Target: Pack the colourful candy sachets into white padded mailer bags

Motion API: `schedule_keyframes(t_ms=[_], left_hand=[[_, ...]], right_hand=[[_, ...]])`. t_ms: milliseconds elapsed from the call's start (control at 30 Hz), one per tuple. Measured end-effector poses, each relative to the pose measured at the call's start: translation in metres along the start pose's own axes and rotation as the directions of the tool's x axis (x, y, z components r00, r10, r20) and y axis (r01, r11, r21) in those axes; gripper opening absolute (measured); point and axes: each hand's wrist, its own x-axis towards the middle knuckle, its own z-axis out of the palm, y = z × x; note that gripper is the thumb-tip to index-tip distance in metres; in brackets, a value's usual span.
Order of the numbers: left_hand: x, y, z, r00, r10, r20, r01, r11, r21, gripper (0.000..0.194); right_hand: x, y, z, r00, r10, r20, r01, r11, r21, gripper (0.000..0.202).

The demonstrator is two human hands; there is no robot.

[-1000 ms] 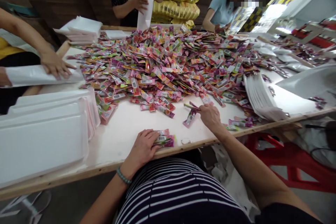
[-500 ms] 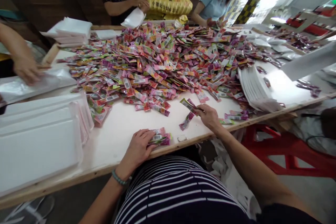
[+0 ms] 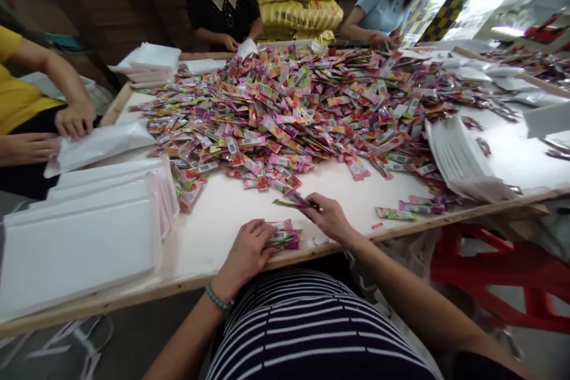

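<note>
My left hand [image 3: 252, 249] rests at the table's front edge, its fingers wrapped over a small stack of snack sachets [image 3: 285, 234] in pink, purple and green wrappers. Just above and to the right, my right hand [image 3: 327, 217] pinches a few more sachets [image 3: 291, 199], held tilted over the white tabletop [image 3: 231, 202]. How many it holds I cannot tell. Beyond both hands spreads a large heap of the same sachets [image 3: 289, 113]. A few loose sachets [image 3: 409, 208] lie to the right, near the edge.
White pouches [image 3: 84, 237] are stacked at left, and a fanned row of white pouches [image 3: 463, 160] stands at right. A co-worker in yellow [image 3: 27, 83] handles a filled pouch [image 3: 104, 145]. Two co-workers sit across the heap. A red stool [image 3: 499, 273] stands below the table's right side.
My right hand has moved left with its sachets, closer to my left hand, which stays on its stack. The co-worker at left now has both hands at the filled pouch. The whole view has shifted.
</note>
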Motion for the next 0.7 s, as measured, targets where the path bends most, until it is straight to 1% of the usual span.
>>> schedule_keyframes(t_ms=[67, 100, 133, 200, 233, 267, 300, 333, 400, 467, 500, 533, 567, 600, 667, 700], left_hand=[[-0.003, 0.003, -0.001, 1.0, 0.006, -0.028, -0.005, 0.999, 0.041, 0.035], [-0.005, 0.004, -0.001, 0.999, 0.01, -0.038, -0.008, 0.998, 0.058, 0.033], [-0.006, 0.005, -0.002, 0.999, 0.01, -0.048, -0.007, 0.997, 0.073, 0.031], [-0.008, 0.006, -0.002, 0.996, 0.0, -0.092, 0.009, 0.995, 0.103, 0.034], [-0.009, 0.005, -0.002, 0.992, -0.009, -0.126, 0.025, 0.992, 0.124, 0.041], [-0.009, 0.005, -0.001, 0.987, -0.021, -0.16, 0.045, 0.988, 0.15, 0.052], [-0.008, 0.004, -0.001, 0.982, -0.031, -0.186, 0.064, 0.982, 0.175, 0.064], [-0.008, 0.002, 0.0, 0.98, -0.04, -0.197, 0.079, 0.977, 0.197, 0.076], [-0.006, 0.0, 0.001, 0.982, -0.059, -0.181, 0.099, 0.97, 0.221, 0.094], [-0.004, -0.003, 0.002, 0.986, -0.095, -0.138, 0.124, 0.967, 0.223, 0.103], [-0.004, -0.004, 0.002, 0.987, -0.115, -0.111, 0.137, 0.965, 0.222, 0.104], [-0.003, -0.005, 0.002, 0.988, -0.134, -0.08, 0.148, 0.964, 0.221, 0.105], [-0.001, -0.006, 0.002, 0.988, -0.15, -0.045, 0.156, 0.963, 0.218, 0.105], [0.0, -0.006, 0.002, 0.986, -0.164, -0.006, 0.161, 0.964, 0.213, 0.105], [0.004, -0.005, 0.002, 0.98, -0.188, 0.066, 0.172, 0.965, 0.196, 0.102], [0.006, -0.004, 0.001, 0.975, -0.2, 0.094, 0.181, 0.966, 0.184, 0.1]], right_hand=[[0.013, -0.022, 0.013, 0.988, -0.129, 0.089, 0.131, 0.991, -0.014, 0.013], [0.021, -0.03, 0.017, 0.978, -0.17, 0.124, 0.175, 0.984, -0.024, 0.013], [0.03, -0.036, 0.019, 0.974, -0.181, 0.134, 0.189, 0.981, -0.048, 0.014], [0.049, -0.041, 0.018, 0.989, -0.134, 0.069, 0.144, 0.975, -0.168, 0.019], [0.058, -0.041, 0.017, 0.994, -0.101, 0.037, 0.107, 0.961, -0.254, 0.02], [0.065, -0.039, 0.015, 0.997, -0.069, 0.035, 0.076, 0.939, -0.336, 0.019], [0.071, -0.037, 0.013, 0.997, -0.038, 0.063, 0.06, 0.917, -0.395, 0.017], [0.074, -0.034, 0.011, 0.993, -0.014, 0.118, 0.063, 0.904, -0.423, 0.015], [0.073, -0.03, 0.01, 0.964, -0.01, 0.265, 0.114, 0.918, -0.381, 0.014], [0.067, -0.028, 0.01, 0.915, -0.111, 0.387, 0.216, 0.947, -0.238, 0.012], [0.064, -0.028, 0.011, 0.89, -0.18, 0.419, 0.266, 0.951, -0.156, 0.011], [0.062, -0.03, 0.012, 0.874, -0.235, 0.425, 0.3, 0.95, -0.091, 0.012], [0.063, -0.031, 0.013, 0.879, -0.264, 0.397, 0.313, 0.948, -0.062, 0.015], [0.067, -0.033, 0.015, 0.901, -0.262, 0.345, 0.306, 0.949, -0.079, 0.018], [0.08, -0.035, 0.019, 0.954, -0.204, 0.22, 0.252, 0.943, -0.219, 0.022], [0.088, -0.035, 0.021, 0.967, -0.176, 0.183, 0.226, 0.926, -0.302, 0.022]])
